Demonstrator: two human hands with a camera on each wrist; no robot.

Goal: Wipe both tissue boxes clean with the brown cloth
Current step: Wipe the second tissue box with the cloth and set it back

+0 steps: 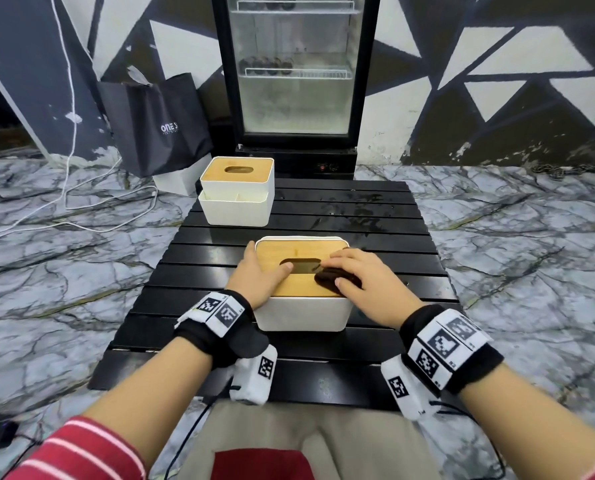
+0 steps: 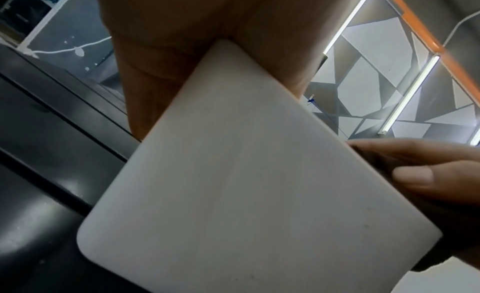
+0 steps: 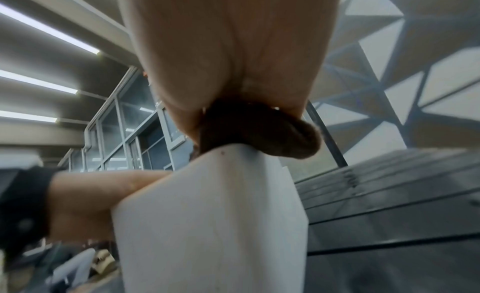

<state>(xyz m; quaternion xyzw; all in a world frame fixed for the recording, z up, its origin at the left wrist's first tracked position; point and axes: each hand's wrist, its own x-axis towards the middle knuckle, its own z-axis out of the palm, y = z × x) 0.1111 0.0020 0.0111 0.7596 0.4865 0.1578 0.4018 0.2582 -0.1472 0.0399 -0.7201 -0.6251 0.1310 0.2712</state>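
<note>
Writing: black bag (image 1: 157, 126) on floor reads "ONE", rest cut off.

Count: two tissue boxes, one brown cloth (image 1: 337, 277), two hands.

Near tissue box (image 1: 303, 311) at centre of black slatted table (image 1: 375, 216); far tissue box (image 1: 237, 192) at table's back left, untouched.

Left hand (image 1: 259, 277) lies on near box's wooden lid, fingers straight over left edge, thumb by slot, nothing clasped. Right hand (image 1: 362, 275) presses bunched cloth on lid's right side, fingers curled over it.

Right wrist view alone shows cloth (image 3: 259, 129) overhanging box rim. Left wrist view shows box's white wall (image 2: 246, 184); lid hidden there.
</note>
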